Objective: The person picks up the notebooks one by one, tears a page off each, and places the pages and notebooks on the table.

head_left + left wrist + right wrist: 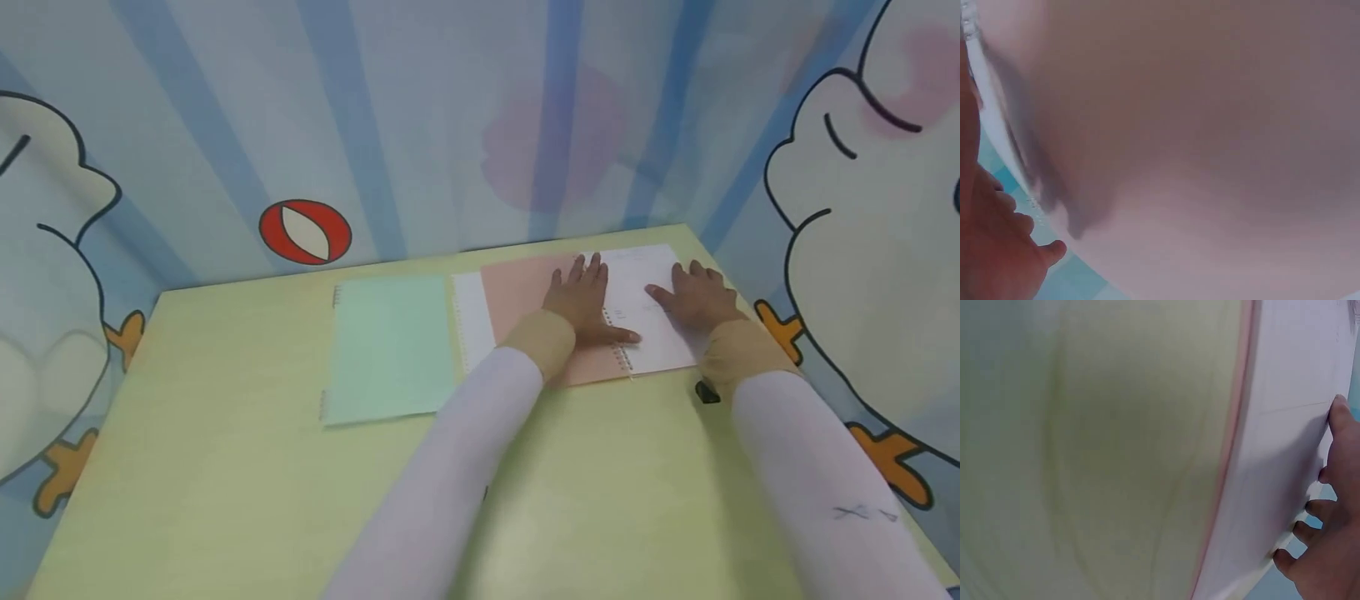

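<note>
A spiral notebook lies open, its pink cover (517,287) to the left of the wire binding and a white page (648,337) to the right. My left hand (583,304) rests spread on the pink side by the binding, with the thumb reaching across onto the page. On the page's right part lies my right hand (701,298), fingers spread and pointing away. The right wrist view has this right hand (1335,531) along the page's edge, a thin pink border below the paper. Pink fills most of the left wrist view, with the left hand (1004,250) at its lower left.
A green notebook (393,350) lies left of the pink one. Between them shows a white strip with punched holes (471,321), partly under the pink cover. A small black object (707,392) sits by the right wrist. Printed walls (450,125) border the pale yellow table (225,467).
</note>
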The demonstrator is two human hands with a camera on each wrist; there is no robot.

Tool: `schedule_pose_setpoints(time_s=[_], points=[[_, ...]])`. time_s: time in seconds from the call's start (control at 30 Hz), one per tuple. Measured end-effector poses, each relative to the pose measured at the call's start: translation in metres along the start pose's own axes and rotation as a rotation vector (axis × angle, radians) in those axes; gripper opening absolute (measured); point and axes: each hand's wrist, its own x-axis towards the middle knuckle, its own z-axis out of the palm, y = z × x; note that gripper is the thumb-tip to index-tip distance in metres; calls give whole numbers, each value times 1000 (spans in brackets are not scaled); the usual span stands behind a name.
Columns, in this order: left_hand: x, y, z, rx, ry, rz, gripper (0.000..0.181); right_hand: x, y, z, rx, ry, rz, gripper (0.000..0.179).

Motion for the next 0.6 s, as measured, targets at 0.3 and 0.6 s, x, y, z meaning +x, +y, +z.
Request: schedule_pose_setpoints(time_s=[0.3,0.6], points=[[-9,-9,0,-1,-27,-11,138,10,-3,7,20,54,-11,96],[-4,-3,6,-32,-41,-22,138,-4,-19,-17,214,189,-166,63]])
